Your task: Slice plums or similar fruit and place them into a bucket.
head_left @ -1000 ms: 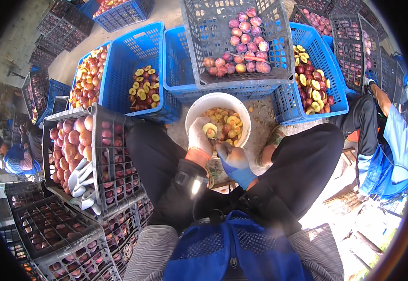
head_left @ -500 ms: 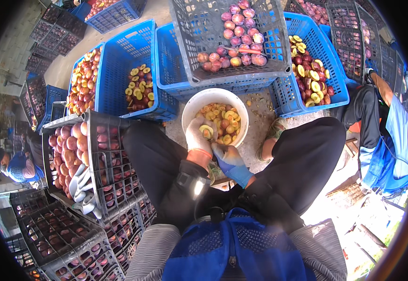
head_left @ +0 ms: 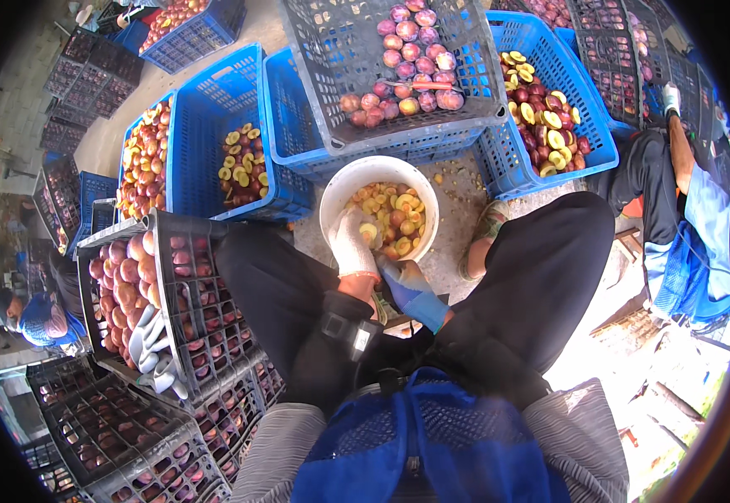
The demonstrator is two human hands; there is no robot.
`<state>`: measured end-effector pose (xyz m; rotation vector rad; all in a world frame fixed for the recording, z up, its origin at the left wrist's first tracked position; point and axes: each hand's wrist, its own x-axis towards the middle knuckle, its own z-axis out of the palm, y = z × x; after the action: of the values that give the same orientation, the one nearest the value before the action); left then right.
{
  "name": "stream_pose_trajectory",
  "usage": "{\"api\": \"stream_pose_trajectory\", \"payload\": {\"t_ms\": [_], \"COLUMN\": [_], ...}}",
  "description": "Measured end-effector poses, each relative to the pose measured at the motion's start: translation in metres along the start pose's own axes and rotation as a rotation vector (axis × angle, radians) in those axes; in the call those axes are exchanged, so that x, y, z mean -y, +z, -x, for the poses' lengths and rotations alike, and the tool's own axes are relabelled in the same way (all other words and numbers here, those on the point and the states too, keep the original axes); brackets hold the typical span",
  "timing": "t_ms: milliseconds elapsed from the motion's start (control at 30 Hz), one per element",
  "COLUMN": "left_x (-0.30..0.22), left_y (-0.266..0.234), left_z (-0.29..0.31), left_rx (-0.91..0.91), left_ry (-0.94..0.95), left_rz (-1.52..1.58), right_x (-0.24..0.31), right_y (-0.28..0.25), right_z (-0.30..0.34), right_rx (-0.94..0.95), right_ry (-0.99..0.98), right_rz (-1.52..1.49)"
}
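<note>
Floor (head_left: 457, 194) below, plum half (head_left: 368, 232) in left fingers (head_left: 352, 221)

My left hand (head_left: 349, 241) wears matt, knitted-looking white cloth; my right hand (head_left: 414, 295) a smoother blue coating (rubbery, by the look of it). The cut plum (head_left: 368, 232) looks smooth-faced. The bucket (head_left: 335, 196) is smooth white plastic, the far-left crate (head_left: 200, 109) perforated blue plastic. My near blue garment (head_left: 352, 436) is partly mesh cloth, my trousers (head_left: 545, 264) matt black cloth.

White on left glove (head_left: 351, 245) and bucket (head_left: 332, 199); blue, perhaps partly greyish, on right glove (head_left: 412, 290); yellow and reddish on plum pieces (head_left: 406, 204); fine stripes on grey fabric (head_left: 266, 448).
</note>
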<state>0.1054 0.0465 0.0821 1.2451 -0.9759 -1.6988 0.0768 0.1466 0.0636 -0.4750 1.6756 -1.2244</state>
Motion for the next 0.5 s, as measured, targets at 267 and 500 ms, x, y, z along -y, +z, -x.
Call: {"api": "stream_pose_trajectory", "payload": {"t_ms": [267,500], "left_x": [-0.014,-0.021], "left_y": [-0.009,-0.012], "left_z": [0.005,0.000], "left_rx": [0.363,0.531], "left_ry": [-0.449,-0.518], "left_rz": [0.419,0.383], "right_x": [0.006,0.020], "right_y": [-0.008,-0.015], "right_z": [0.005,0.009], "right_rx": [0.191,0.739], "right_ry": [0.212,0.480], "right_rz": [-0.222,-0.888]}}
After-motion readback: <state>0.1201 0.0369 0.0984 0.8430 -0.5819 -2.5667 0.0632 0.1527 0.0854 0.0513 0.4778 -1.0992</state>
